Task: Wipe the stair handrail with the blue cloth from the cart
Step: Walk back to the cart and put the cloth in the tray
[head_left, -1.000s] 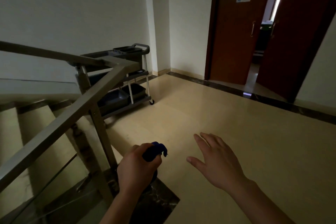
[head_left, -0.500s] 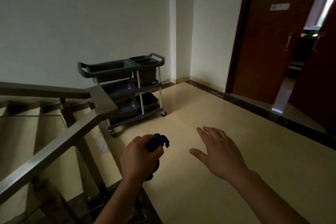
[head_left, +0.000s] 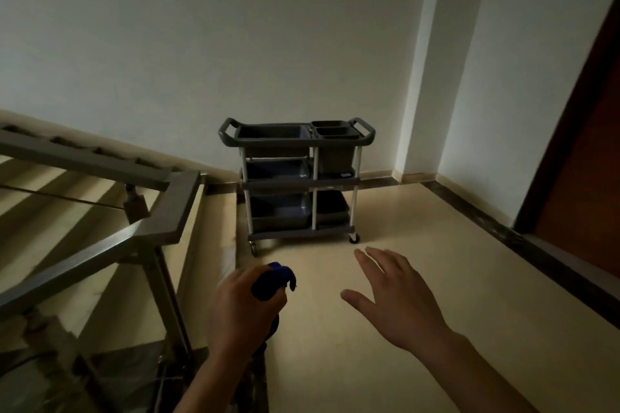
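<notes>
Before the cart [head_left: 298, 179], the left hand [head_left: 243, 312] is clutching the blue cloth [head_left: 272, 281]; the right hand [head_left: 397, 300] is hovering open-fingered, empty.

Place: dim stair landing inside a building
Stairs: beige stone steps [head_left: 37, 178] behind a square grey metal handrail [head_left: 177, 204]
Floor: glossy beige floor [head_left: 436, 245], dark border
Furnishings: grey three-shelf plastic cart [head_left: 302, 182]; reddish-brown wooden door [head_left: 583, 144]
</notes>
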